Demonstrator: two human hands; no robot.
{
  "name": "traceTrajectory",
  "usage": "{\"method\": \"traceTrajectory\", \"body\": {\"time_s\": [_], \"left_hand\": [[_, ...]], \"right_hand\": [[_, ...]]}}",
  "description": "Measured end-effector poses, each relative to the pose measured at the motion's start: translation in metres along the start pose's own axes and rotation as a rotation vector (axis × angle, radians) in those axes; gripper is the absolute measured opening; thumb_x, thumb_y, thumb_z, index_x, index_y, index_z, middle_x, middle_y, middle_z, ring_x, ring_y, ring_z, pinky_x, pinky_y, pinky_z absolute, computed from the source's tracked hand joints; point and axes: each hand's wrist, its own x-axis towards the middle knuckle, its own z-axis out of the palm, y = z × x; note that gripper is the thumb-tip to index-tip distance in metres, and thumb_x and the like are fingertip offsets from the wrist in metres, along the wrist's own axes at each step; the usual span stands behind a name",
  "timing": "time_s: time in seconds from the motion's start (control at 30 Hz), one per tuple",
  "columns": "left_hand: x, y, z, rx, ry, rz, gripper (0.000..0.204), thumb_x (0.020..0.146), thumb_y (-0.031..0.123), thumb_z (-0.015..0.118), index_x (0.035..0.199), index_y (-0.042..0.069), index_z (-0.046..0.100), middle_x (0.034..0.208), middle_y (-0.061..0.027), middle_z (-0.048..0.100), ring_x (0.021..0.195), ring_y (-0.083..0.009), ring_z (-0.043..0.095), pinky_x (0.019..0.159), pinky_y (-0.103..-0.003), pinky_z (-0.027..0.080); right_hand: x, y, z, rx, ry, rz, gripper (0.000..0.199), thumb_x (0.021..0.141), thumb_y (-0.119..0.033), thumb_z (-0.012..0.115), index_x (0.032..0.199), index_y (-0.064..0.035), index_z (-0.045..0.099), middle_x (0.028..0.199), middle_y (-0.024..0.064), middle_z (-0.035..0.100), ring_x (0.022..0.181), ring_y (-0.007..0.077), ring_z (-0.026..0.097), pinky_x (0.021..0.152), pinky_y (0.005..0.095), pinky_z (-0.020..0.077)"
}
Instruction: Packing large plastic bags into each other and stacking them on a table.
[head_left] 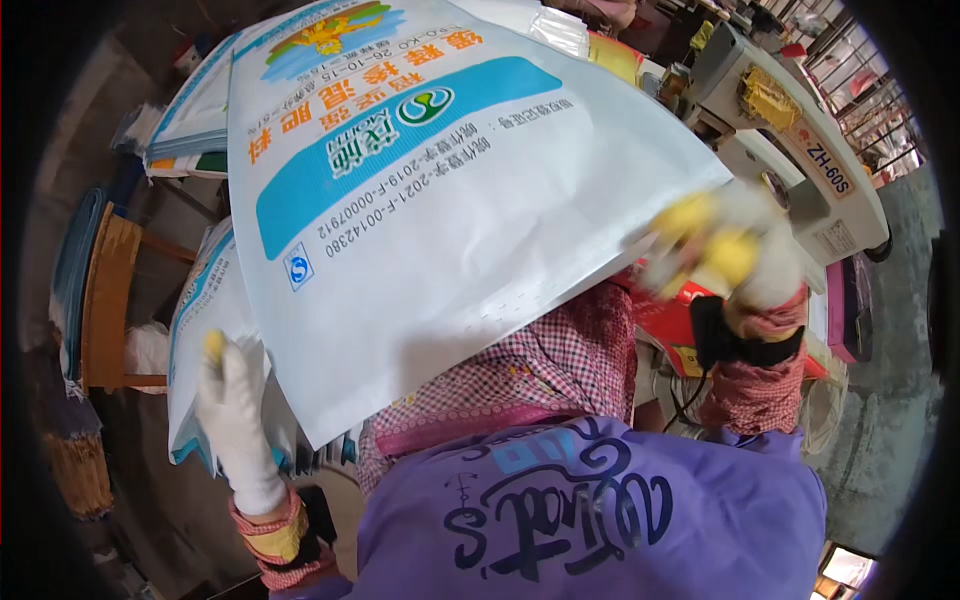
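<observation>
Two gloved hands work a large white woven sack point(430, 210) printed with a blue band and orange lettering, held spread above the person's lap. The right hand point(735, 255), in a white glove with yellow fingertips, is blurred, but its fingers appear closed on the sack's right corner, the sheet stretching up and away to the left of them. The left hand point(235, 405), also in a white glove with a yellow tip, is raised with fingers extended and mostly straight; whether they pinch the sack's lower left edge, which passes just beside them, or only rest near it cannot be told. Behind those fingers lies a stack of similar sacks point(200, 330), and farther beyond it a wooden stool point(105, 300). Just past the right fingertips stands a cream-coloured industrial sewing machine point(800, 150) with a yellow part on top.

Judging from this hold, the sack hangs mainly from one corner, so the slick woven fabric could slide out of the right glove or fold over on itself if the left hand has no firm pinch. With the right fingers so near the machine, a loose corner or glove tip might snag on it. The sheet also hides much of the lap, so the lower edge could catch unseen.
</observation>
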Motion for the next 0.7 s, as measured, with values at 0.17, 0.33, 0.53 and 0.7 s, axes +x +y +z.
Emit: {"method": "traceTrajectory", "body": {"time_s": [0.17, 0.33, 0.53, 0.7], "left_hand": [[-0.038, -0.052, 0.014, -0.238, -0.428, -0.253, 0.047, 0.092, 0.034, 0.046, 0.116, -0.006, 0.045, 0.103, -0.0069, 0.056, 0.092, -0.0097, 0.052, 0.078, -0.022, 0.041], [-0.037, -0.041, 0.046, -0.105, -0.515, 0.003, 0.044, 0.094, 0.033, 0.041, 0.116, -0.005, 0.047, 0.1, -0.0084, 0.057, 0.089, -0.015, 0.054, 0.078, -0.026, 0.043], [-0.023, -0.025, 0.036, -0.284, -0.426, -0.08, 0.04, 0.091, 0.03, 0.047, 0.108, -0.005, 0.054, 0.095, -0.0064, 0.059, 0.084, -0.0111, 0.052, 0.075, -0.026, 0.042], [0.019, 0.062, -0.011, -0.025, -0.382, 0.178, 0.034, 0.086, 0.029, 0.055, 0.1, -0.002, 0.058, 0.087, -0.0024, 0.058, 0.079, -0.0074, 0.051, 0.069, -0.024, 0.042]], "right_hand": [[0.034, 0.013, -0.03, -0.341, 0.786, 0.058, 0.034, 0.082, -0.022, 0.061, 0.113, -0.0081, 0.058, 0.082, 0.0044, 0.059, 0.073, 0.0164, 0.058, 0.065, 0.0251, 0.0511], [0.018, 0.08, -0.041, -0.827, 0.33, 0.692, 0.041, 0.082, -0.037, 0.057, 0.12, -0.0218, 0.055, 0.099, 0.0158, 0.063, 0.087, 0.0286, 0.06, 0.08, 0.0317, 0.0448], [0.005, 0.118, -0.018, -1.209, 0.514, 0.599, 0.042, 0.083, -0.038, 0.052, 0.12, -0.0182, 0.054, 0.102, 0.0206, 0.06, 0.096, 0.0362, 0.056, 0.083, 0.0359, 0.0441], [0.027, 0.118, -0.041, -0.599, 0.52, 0.462, 0.035, 0.077, -0.019, 0.063, 0.11, -0.0053, 0.06, 0.1, 0.0129, 0.064, 0.088, 0.0187, 0.06, 0.078, 0.0248, 0.0438]]}}
